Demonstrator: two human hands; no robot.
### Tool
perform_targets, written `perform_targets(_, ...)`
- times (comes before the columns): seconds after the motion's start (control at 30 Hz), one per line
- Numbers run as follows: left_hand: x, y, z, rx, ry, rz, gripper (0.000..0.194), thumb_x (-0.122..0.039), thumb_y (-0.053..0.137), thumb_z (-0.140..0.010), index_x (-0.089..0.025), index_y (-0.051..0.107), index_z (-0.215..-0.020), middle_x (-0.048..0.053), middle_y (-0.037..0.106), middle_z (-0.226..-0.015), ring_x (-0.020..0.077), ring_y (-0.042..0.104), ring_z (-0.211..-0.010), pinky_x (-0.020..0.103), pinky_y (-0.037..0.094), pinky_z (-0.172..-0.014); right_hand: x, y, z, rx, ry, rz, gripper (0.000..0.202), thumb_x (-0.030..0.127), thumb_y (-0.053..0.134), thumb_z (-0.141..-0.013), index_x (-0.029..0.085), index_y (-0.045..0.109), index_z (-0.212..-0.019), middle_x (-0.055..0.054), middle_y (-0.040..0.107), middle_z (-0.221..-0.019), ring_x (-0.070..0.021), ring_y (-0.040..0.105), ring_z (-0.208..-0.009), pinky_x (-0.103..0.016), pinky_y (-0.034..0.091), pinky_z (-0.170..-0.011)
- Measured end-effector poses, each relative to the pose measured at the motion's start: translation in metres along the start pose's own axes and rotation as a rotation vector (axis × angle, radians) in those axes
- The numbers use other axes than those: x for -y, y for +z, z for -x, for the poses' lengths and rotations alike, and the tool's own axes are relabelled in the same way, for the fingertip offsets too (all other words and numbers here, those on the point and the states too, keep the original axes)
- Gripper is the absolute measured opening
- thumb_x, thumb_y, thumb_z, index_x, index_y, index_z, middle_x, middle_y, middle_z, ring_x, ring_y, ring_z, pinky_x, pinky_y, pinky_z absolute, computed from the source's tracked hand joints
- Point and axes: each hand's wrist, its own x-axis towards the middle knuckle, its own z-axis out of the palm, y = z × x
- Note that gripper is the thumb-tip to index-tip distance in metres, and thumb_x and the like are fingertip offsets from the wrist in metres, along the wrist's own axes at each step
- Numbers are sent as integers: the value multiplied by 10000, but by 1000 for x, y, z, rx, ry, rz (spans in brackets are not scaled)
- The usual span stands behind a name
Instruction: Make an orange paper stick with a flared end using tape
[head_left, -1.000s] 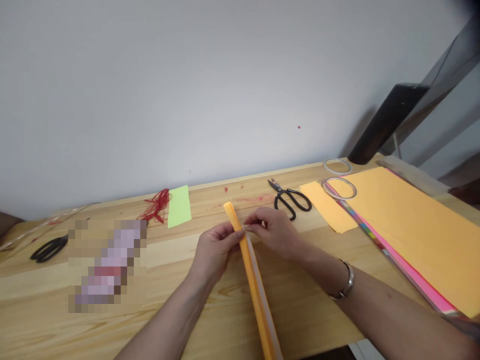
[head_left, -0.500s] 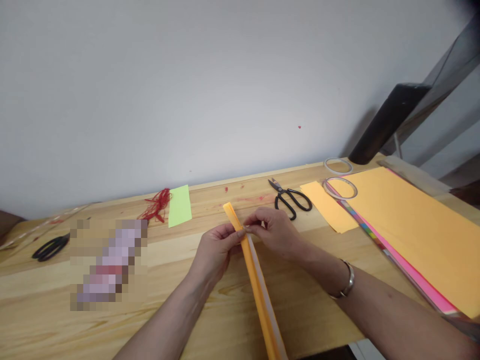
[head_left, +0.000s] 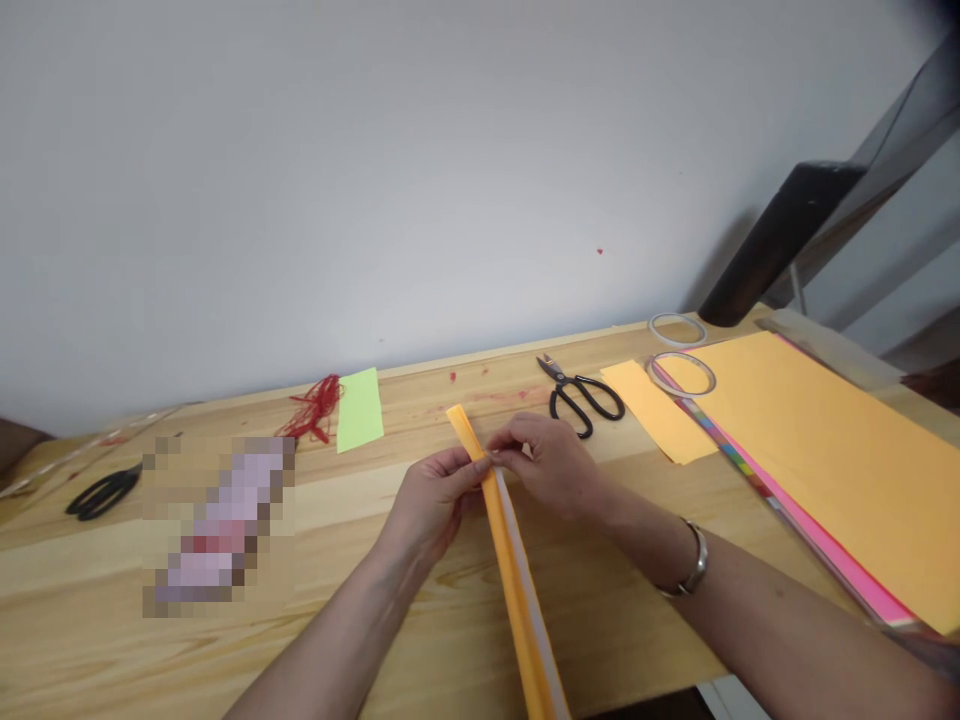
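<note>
A long folded strip of orange paper [head_left: 514,590] runs from the middle of the table toward the bottom edge of the view, with a pale band along its right side. Near its far end, my left hand [head_left: 442,490] pinches it between thumb and fingers. My right hand [head_left: 551,465] is closed at the strip's right edge, thumb and forefinger pressed together on the pale band beside the left thumb. Black-handled scissors [head_left: 574,390] lie just beyond my right hand.
Orange sheets [head_left: 832,460] over pink paper lie right, with tape rolls [head_left: 682,374] and a smaller orange piece [head_left: 660,415] nearby. Green paper [head_left: 360,410], red strings [head_left: 315,408], other scissors [head_left: 105,493] and a blurred-out item [head_left: 225,530] are left. A black cylinder [head_left: 780,245] leans back right.
</note>
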Motion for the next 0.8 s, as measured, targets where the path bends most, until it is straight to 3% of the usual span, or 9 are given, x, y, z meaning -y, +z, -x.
perform_targets(0.5,-2,-2,3,59,-3,18,149,-224,738,-665,-99,718,-742,90,716,-694,155,647,-618,254,509,-615,1,-1,1,23,-1,-15,102,123,593,-800,181,673,-775,0,659,-745,-116,569,-726,-234,418,-676)
perform_targets(0.8,0,-5,0,66,1,19,114,-198,709,-687,-99,718,-744,45,678,-628,122,608,-572,233,493,-592,0,0,1,12,-1,-26,99,102,603,-783,178,664,-767,6,664,-740,-110,574,-711,-226,418,-665)
